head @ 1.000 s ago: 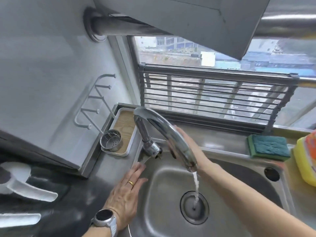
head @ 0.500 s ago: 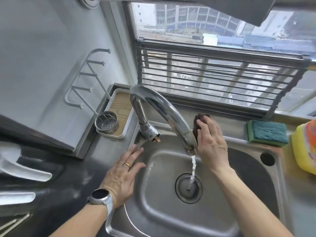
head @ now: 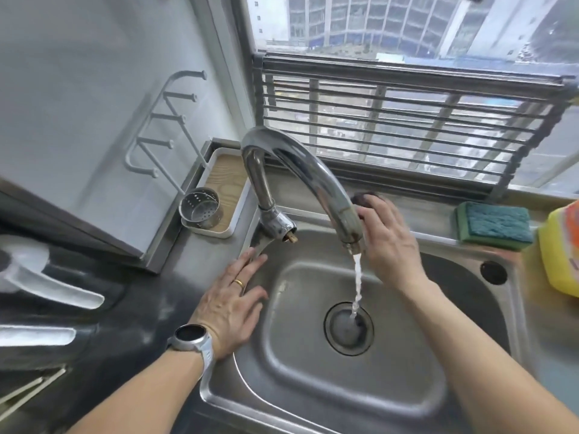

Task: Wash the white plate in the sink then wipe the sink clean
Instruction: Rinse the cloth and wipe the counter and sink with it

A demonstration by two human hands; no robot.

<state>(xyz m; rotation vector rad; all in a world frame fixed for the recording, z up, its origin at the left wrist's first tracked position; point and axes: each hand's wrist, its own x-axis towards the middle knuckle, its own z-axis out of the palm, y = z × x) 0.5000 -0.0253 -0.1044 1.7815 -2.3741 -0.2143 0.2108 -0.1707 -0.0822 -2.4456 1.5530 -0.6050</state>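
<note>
A steel sink [head: 313, 380] fills the lower middle, with water running from the curved chrome tap [head: 300, 170] into the drain [head: 348, 328]. My right hand [head: 388, 242] is behind the spout at the sink's back rim, closed on a dark round scrubber [head: 368, 198] that shows only above my fingers. Flat on the sink's left rim, fingers spread, rests my left hand [head: 233, 300], which wears a ring and a watch. No white plate is in view.
A green and yellow sponge [head: 493, 225] lies on the back right ledge beside a yellow bottle [head: 562, 255]. A perforated steel cup [head: 200, 208] stands in a white tray [head: 219, 195] at back left. A barred rack [head: 407, 126] lines the window.
My right hand came out from behind the spout holding the dark scrubber and has lowered slightly toward the basin. The view tilted downward. My left hand stayed on the rim.
</note>
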